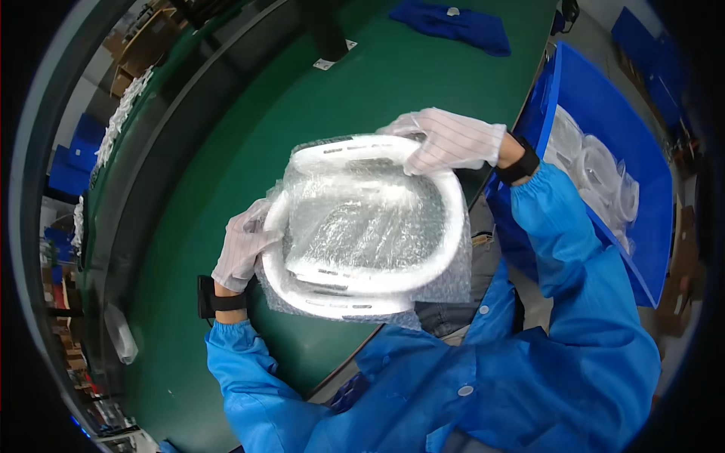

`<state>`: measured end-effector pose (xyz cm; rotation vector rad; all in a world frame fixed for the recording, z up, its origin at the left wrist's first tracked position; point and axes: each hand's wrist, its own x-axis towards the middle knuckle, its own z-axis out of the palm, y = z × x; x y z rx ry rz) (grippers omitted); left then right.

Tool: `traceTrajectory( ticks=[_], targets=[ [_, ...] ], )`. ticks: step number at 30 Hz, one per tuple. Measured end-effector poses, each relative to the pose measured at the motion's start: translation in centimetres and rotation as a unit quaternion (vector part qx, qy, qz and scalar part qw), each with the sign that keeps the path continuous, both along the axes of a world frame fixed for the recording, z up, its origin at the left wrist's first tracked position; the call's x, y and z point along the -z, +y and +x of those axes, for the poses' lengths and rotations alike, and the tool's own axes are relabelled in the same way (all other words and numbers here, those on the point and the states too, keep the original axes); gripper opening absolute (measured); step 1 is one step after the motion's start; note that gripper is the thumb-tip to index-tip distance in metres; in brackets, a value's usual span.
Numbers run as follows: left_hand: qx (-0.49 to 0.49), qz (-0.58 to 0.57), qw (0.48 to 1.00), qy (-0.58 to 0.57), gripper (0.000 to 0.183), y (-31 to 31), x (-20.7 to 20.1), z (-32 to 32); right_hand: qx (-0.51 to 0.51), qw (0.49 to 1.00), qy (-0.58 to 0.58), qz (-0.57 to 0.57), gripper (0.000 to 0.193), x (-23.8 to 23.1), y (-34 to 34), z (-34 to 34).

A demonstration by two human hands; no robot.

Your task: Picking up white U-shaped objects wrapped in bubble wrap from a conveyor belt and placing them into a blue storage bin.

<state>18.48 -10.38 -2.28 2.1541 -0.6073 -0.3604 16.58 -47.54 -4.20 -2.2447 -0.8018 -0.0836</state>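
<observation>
Two white oval plastic frames [451,219], stacked and slightly offset, are held up in front of me over the near edge of the green table. Clear bubble wrap [355,226] covers their middle and sticks out below them. My left hand [247,243], in a white striped glove, grips the left side of the frames, with its thumb on top. At the far right corner my right hand [445,142], gloved the same way, has its thumb over the rim and its fingers behind it. Where the fingers of both hands go underneath is hidden.
The green tabletop [219,174] lies beneath, with a blue cloth [453,26] at its far end and a small white label [325,64]. To the right stands a blue bin [555,83] of wrapped white parts [600,166]. A clear plastic-wrapped item [121,334] lies at left.
</observation>
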Motion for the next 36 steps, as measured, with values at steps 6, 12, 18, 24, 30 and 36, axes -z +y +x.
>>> traceTrajectory(
  ticks=[6,12,18,24,30,36],
  targets=[
    [0.004,-0.002,1.0,-0.011,0.048,-1.3,-1.4,0.4,0.0,0.997,-0.081,-0.001,0.041,3.3,0.6,3.0],
    [-0.044,-0.005,0.998,0.043,0.053,-0.6,-3.7,-0.1,0.08,0.99,-0.116,0.0,0.044,4.4,4.8,3.7],
    [-0.199,0.217,0.942,-0.158,0.057,-4.0,-8.2,-4.7,0.133,0.99,-0.055,0.01,0.05,3.6,6.2,3.2],
    [-0.024,0.303,0.858,-0.415,0.074,-8.2,-5.1,-8.5,0.142,0.984,-0.036,0.096,0.047,3.8,6.0,1.2],
    [-0.019,0.365,0.864,-0.345,0.084,-6.7,-3.9,-9.0,0.084,0.955,0.011,0.283,0.03,3.9,5.2,-2.4],
    [-0.023,0.4,0.849,-0.344,0.085,-6.3,-3.7,-9.5,0.287,0.896,-0.155,0.302,0.033,3.2,7.4,-4.5]
  ],
)
